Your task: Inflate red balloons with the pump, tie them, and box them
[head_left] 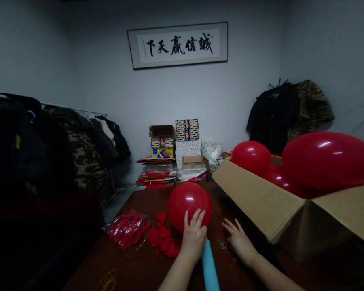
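An inflated red balloon (189,202) stands above the dark table in front of me. My left hand (194,234) holds it, fingers spread along its lower near side; the neck is hidden by the hand. Just below that hand lies a light-blue tube, which looks like a balloon pump (210,266); its tip cannot be seen. My right hand (240,239) is open with fingers apart, low over the table beside small coloured bits (222,244) too tiny to name. Left of the balloon are loose uninflated red balloons (164,238) and a clear bag of more (127,230).
A cardboard box (261,198) with flaps out holds several inflated balloons (327,159) on the right. Stacked boxes (188,151) and red flat packs (154,178) stand at the back. Clothes hang on a rack (79,137) to the left.
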`<state>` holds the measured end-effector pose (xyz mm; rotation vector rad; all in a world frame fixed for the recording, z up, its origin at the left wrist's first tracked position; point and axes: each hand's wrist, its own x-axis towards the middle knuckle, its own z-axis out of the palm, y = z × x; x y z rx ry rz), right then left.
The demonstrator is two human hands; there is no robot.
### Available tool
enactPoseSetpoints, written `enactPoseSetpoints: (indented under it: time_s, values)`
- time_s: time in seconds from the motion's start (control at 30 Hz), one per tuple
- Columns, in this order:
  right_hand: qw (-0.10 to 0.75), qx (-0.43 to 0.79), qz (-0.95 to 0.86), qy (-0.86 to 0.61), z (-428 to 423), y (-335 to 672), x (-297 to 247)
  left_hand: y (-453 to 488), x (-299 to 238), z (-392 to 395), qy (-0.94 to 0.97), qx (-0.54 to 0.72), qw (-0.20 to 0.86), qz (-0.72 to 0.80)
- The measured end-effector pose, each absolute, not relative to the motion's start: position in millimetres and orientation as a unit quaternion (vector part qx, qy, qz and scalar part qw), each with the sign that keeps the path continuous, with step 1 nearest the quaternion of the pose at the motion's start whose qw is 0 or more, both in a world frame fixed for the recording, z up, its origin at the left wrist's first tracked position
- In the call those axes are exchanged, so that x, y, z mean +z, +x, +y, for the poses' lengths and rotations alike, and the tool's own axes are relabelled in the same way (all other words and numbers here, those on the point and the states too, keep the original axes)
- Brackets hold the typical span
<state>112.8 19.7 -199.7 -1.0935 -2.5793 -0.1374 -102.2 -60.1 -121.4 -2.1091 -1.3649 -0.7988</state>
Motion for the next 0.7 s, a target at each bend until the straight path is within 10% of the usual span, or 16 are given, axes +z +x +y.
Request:
enactPoseSetpoints:
  time_s: [0.33, 0.7]
  values:
    - [0.243, -0.072, -0.898, -0.360, 18, 106, -203, -110, -116, -65, -0.756, -0.314, 0.248, -0.517]
    - [0.401, -0.092, -0.881, -0.234, -17, 27, -54, -135, -55, -88, -0.670, -0.367, 0.296, -0.573]
